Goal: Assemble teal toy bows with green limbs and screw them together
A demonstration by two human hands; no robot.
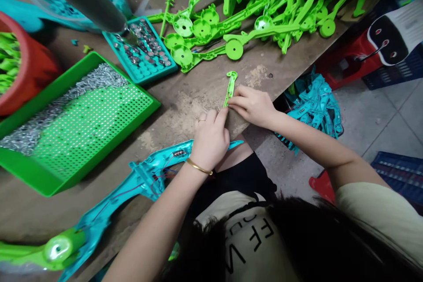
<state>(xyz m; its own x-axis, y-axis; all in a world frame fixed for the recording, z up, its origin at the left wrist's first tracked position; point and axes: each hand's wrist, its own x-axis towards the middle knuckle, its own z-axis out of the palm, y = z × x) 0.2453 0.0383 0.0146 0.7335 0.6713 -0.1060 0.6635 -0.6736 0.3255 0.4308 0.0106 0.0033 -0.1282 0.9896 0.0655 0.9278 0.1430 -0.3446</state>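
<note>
Worn brown counter (280, 67), dusted with pale patches, is noted as the work surface. At its near edge a slim green part (232, 80) is held by both hands: its side is pinched by the right hand (253, 103) and its lower end by the left hand (211, 134), whose contact is partly hidden. Close fitting or adjusting of this part is judged to be the step in hand; whether anything smaller is gripped cannot be told. For the next move, a steady left hold and fine right-side pressure are judged to be required. Beneath the left hand, an open blue shell (132, 185) is passed over. Farther out, a green basket (86, 130), a blue tray (158, 75) and piled green mouldings (294, 28) are recorded.
</note>
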